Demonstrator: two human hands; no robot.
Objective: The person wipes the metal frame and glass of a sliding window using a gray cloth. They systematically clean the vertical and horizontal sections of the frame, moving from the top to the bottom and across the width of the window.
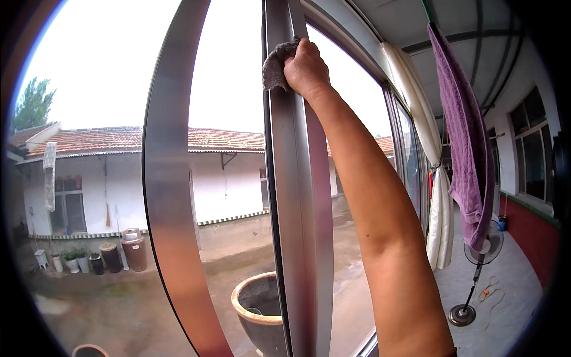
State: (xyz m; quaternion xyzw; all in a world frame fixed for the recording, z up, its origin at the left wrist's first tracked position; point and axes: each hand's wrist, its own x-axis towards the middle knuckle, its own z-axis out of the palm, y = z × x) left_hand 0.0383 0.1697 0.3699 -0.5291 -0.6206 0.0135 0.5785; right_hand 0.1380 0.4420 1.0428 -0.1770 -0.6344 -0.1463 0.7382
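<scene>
The right hand is up high on the tall metal post. Its grip is closed tight, with the fingers curled around a grey cloth. The cloth lies against the upper part of the post, bunched under the hand, and one end flops over the post's left edge. The bare arm comes up from below, to the right of the post. The left hand is out of sight, so I cannot tell what its grip is doing.

To the left of the post stands a wide, shiny metal bar. Low down, just left of the post and partly behind it, is a big round pot with a tan rim. Far behind the post is a white house with a red roof. Far to the left of the post, a brown bin and some potted plants stand by the house wall.

To the right of the post, past the arm, hang a cream curtain, tied in the middle, and a purple towel. A standing fan is on the floor below the towel.
</scene>
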